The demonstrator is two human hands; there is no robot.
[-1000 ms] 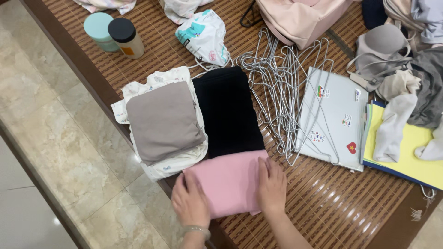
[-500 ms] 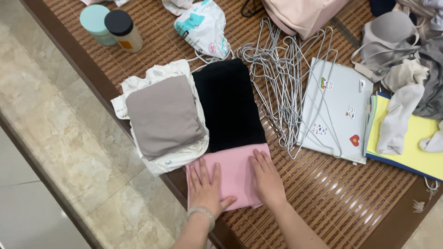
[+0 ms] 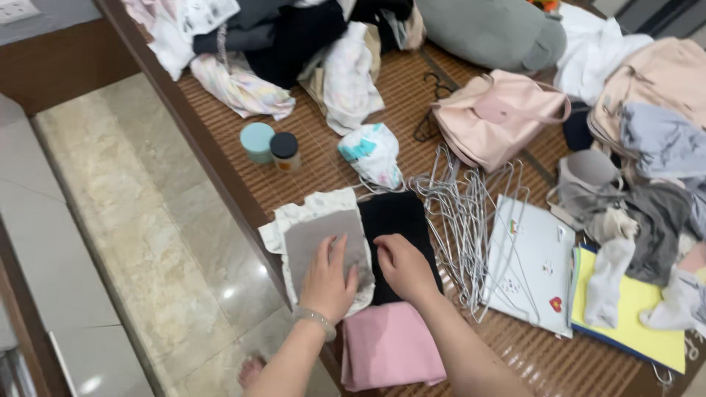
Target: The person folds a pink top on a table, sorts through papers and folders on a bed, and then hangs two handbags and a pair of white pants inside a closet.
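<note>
Head cam: three folded stacks sit lower centre, left hand (image 3: 327, 279) flat, fingers spread, on the grey folded piece (image 3: 323, 237), right hand (image 3: 403, 268) loosely curled on the black one (image 3: 397, 220), pink one (image 3: 390, 353) below, unfolded clothes pile (image 3: 294, 44) up top left to go.

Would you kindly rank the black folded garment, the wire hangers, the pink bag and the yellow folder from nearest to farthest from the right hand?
1. Black folded garment, under the right hand.
2. Wire hangers, just right.
3. Yellow folder, far right.
4. Pink bag, upper right; close to the folder's distance.
</note>
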